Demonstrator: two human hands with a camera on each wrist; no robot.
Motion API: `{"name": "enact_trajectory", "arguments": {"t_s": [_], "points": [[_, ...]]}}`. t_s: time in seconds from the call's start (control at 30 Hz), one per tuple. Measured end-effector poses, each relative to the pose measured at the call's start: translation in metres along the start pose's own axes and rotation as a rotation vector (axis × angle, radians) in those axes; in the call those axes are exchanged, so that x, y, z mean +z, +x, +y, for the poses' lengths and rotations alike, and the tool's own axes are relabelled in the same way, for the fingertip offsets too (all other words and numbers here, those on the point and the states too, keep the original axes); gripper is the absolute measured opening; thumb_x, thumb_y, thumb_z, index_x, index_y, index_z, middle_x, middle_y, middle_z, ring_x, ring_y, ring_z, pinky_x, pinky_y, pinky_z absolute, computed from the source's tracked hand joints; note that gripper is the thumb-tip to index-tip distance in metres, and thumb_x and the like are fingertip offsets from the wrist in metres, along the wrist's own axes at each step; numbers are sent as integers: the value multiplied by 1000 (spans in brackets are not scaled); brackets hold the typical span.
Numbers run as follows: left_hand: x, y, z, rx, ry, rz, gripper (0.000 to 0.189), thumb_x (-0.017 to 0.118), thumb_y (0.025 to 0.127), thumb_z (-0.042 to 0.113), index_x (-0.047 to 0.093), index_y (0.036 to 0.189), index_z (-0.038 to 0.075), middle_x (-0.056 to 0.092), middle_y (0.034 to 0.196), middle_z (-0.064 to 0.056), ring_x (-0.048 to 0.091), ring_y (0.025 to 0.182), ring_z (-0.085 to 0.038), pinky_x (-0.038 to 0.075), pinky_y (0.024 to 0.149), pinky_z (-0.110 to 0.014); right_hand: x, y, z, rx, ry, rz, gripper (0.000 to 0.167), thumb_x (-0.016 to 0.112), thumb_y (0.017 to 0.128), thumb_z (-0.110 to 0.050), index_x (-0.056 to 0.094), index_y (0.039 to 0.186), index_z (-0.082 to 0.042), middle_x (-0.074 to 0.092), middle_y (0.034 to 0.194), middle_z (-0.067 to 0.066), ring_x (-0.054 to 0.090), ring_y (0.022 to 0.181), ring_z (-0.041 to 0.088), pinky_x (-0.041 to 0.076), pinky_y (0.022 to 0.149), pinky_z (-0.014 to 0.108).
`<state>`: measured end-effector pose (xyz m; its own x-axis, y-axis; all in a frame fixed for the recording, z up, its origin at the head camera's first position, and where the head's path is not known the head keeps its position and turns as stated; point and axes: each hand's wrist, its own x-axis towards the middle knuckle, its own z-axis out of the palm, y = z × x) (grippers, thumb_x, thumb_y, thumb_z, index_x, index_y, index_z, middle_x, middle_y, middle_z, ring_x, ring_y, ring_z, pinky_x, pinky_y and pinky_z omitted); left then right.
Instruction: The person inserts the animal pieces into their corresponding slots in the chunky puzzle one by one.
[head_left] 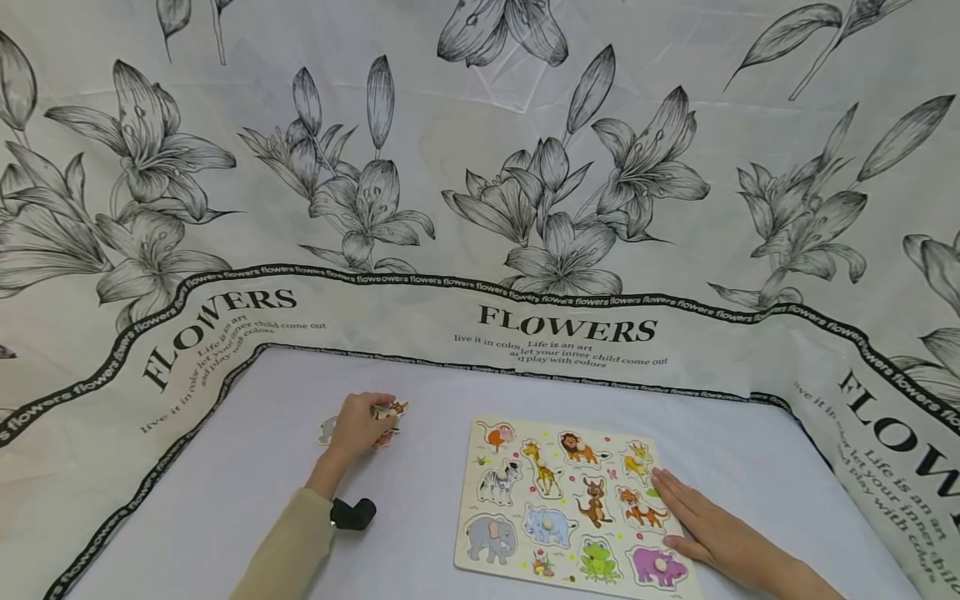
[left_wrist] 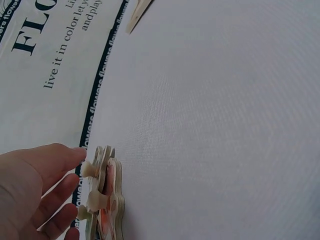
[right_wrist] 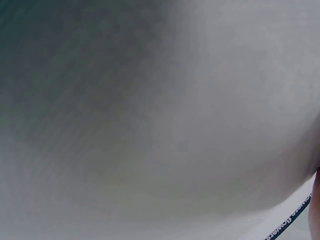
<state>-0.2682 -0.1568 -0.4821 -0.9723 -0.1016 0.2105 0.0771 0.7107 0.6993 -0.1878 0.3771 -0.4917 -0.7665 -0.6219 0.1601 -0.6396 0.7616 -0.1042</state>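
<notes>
In the head view my left hand (head_left: 365,429) is over a small pile of wooden animal puzzle pieces (head_left: 395,409) at the left. Its thumb and loosely bent fingers lie right at the pale knobs (left_wrist: 97,200) of the stacked pieces (left_wrist: 116,200) in the left wrist view. A grey elephant piece (head_left: 327,429) shows partly behind the hand. Straight fingers of my right hand (head_left: 716,529) rest along the right edge of the animal puzzle board (head_left: 467,500). On the board are a lion, a giraffe, a zebra, a purple hippo and several other animals.
White cloth (head_left: 225,500) covers the table, with a black lettered border (head_left: 420,363). Behind rises a curtain (head_left: 480,167) printed with lilies. A black strapped device (head_left: 352,514) is on the left wrist. Mostly blurred cloth (right_wrist: 160,150) fills the right wrist view.
</notes>
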Motion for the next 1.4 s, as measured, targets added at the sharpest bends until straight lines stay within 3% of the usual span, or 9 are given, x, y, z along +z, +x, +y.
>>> {"name": "enact_trajectory", "arguments": {"t_s": [0.17, 0.43, 0.67, 0.8, 0.83, 0.9, 1.13, 1.4], "points": [[4, 1, -2, 10, 52, 15, 30, 74, 77, 10, 72, 105, 1, 71, 93, -11, 55, 86, -25, 44, 74, -38, -1, 0, 0, -5, -5, 8, 71, 59, 93, -38, 30, 149, -5, 37, 151, 17, -7, 139, -18, -2, 103, -3], [7, -1, 1, -31, 26, -19, 26, 69, 80, 4, 71, 106, -1, 68, 85, -9, 59, 69, -17, 43, 49, -18, 0, 0, 0, -7, -4, 4, 72, 59, 93, -39, 30, 150, -5, 36, 152, 14, -8, 138, -19, -3, 103, -4], [7, -4, 6, 0, 36, -18, 25, 71, 80, 4, 71, 105, -2, 73, 89, -10, 56, 53, -7, 51, 71, -33, 1, 0, 2, -11, -18, 14, 72, 60, 93, -38, 30, 149, -5, 36, 152, 15, -7, 139, -18, -3, 103, -3], [7, -4, 7, -8, 13, -21, 25, 70, 81, 3, 71, 105, -3, 73, 91, -12, 55, 48, -4, 53, 56, -27, 3, 0, 3, -19, -26, 24, 73, 61, 92, -37, 30, 150, -5, 36, 152, 15, -7, 140, -17, -3, 104, -3], [7, -4, 6, -17, 7, -20, 25, 71, 80, 4, 71, 105, -3, 73, 91, -12, 55, 49, -3, 49, 48, -23, 3, 0, 3, -19, -26, 26, 73, 61, 92, -37, 30, 150, -6, 36, 152, 14, -7, 140, -17, -2, 104, -3], [8, -4, 5, -8, 10, -9, 25, 71, 80, 4, 71, 103, -3, 72, 90, -12, 55, 49, -4, 45, 46, -18, 3, 0, 3, -24, -30, 28, 73, 61, 92, -37, 30, 150, -6, 36, 153, 13, -6, 140, -17, -3, 104, -3], [9, -4, 2, -6, 42, 7, 22, 73, 79, 7, 74, 100, 0, 72, 86, -10, 54, 53, -5, 43, 53, -19, 3, 0, 2, -60, -27, 46, 72, 63, 92, -35, 31, 149, -4, 31, 156, 7, -3, 141, -15, -2, 105, -2], [12, -3, 1, -18, 32, 8, 20, 74, 80, 8, 73, 97, -2, 72, 83, -10, 55, 49, -4, 44, 50, -20, 2, 0, 2, -64, -31, 32, 73, 62, 92, -36, 30, 149, -3, 22, 160, 0, -5, 140, -16, -4, 105, -1]]}}
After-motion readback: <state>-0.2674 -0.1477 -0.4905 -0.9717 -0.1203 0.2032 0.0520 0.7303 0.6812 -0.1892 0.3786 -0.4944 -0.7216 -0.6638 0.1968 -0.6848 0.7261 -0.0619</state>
